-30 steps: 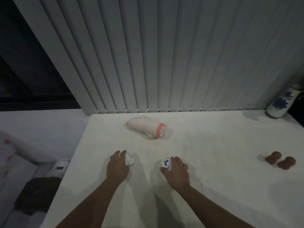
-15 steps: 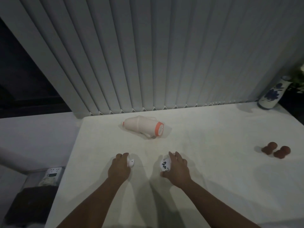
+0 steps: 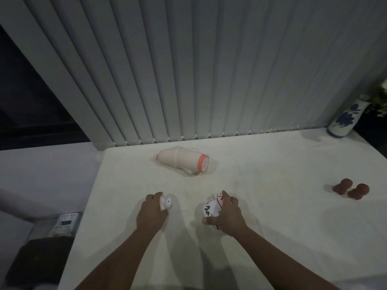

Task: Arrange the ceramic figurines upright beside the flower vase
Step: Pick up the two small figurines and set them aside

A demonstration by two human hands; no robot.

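My left hand [image 3: 151, 212] is closed around a small white figurine [image 3: 166, 203] on the white table [image 3: 272, 216]; only its front end shows past my fingers. A round white figurine with black markings [image 3: 210, 208] is gripped by my right hand [image 3: 227, 215], which covers its right side. Further back a pale pink figurine with an orange ring [image 3: 183, 161] lies on its side. Two small brown figurines [image 3: 351, 189] lie at the right. The blue-and-white flower vase [image 3: 345, 119] stands upright in the far right corner.
Vertical blinds [image 3: 209, 70] hang along the table's back edge. Left of the table, lower down, sit a power strip [image 3: 66, 221] and a dark object [image 3: 39, 260]. Green leaves [image 3: 381, 99] show beside the vase.
The view has shifted so everything sits a little further left. My right hand has turned the black-marked figurine, showing more of its top. My left hand keeps its grip.
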